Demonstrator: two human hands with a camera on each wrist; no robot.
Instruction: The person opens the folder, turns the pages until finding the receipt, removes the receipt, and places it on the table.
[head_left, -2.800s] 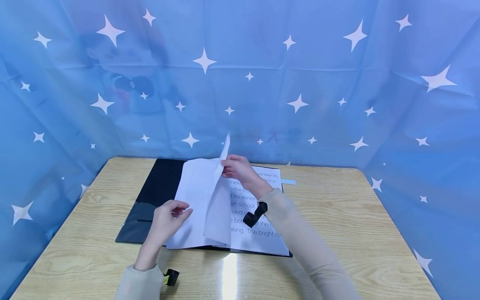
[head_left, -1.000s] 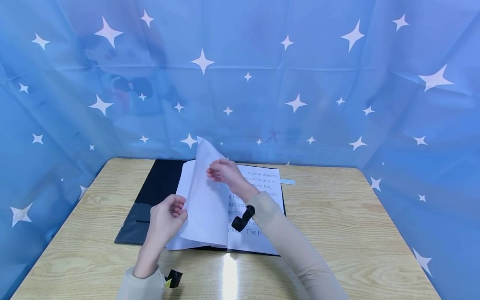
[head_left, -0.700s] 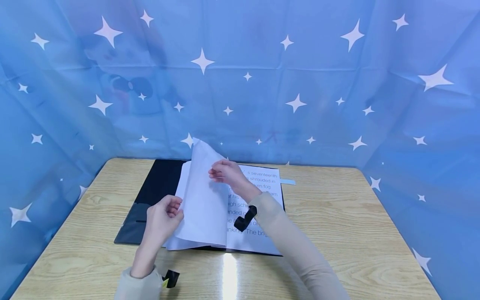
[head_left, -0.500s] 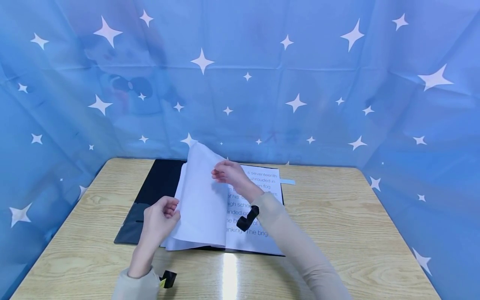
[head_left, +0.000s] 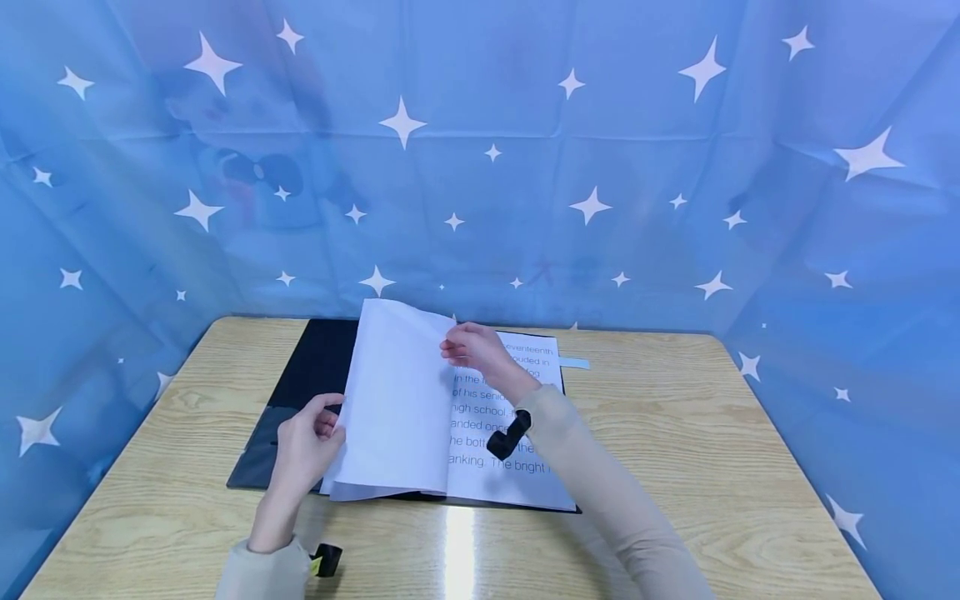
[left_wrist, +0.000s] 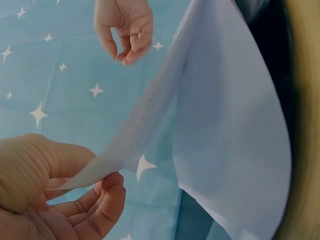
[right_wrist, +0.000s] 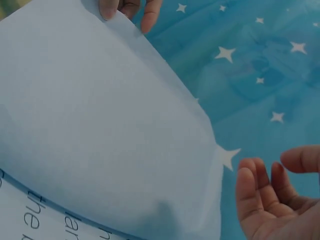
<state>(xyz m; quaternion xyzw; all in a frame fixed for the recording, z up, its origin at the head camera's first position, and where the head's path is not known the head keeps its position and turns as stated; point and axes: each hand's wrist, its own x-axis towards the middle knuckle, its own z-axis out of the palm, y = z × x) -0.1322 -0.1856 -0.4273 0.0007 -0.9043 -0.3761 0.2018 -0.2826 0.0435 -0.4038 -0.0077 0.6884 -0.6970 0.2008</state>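
A black folder (head_left: 318,358) lies spread on the table, with white sheets inside it. My left hand (head_left: 307,437) pinches the outer edge of a raised sheet (head_left: 397,392) between thumb and fingers, as the left wrist view shows on the sheet's edge (left_wrist: 145,120). That sheet leans over the left side, blank face up. My right hand (head_left: 483,354) hovers by the spine, its fingers loosely bent with nothing in them; in the right wrist view the hand (right_wrist: 275,205) is apart from the paper. Large printed text covers the right page (head_left: 510,467), partly behind the right forearm.
A light blue tab (head_left: 575,362) sticks out from the folder's right edge. Under it all is a wooden table (head_left: 675,433). A blue curtain (head_left: 480,192) with white stars closes off the back and sides.
The sheet has swung from upright near the spine over to the left. My left hand took its edge and moved left with it; the right hand let go of it.
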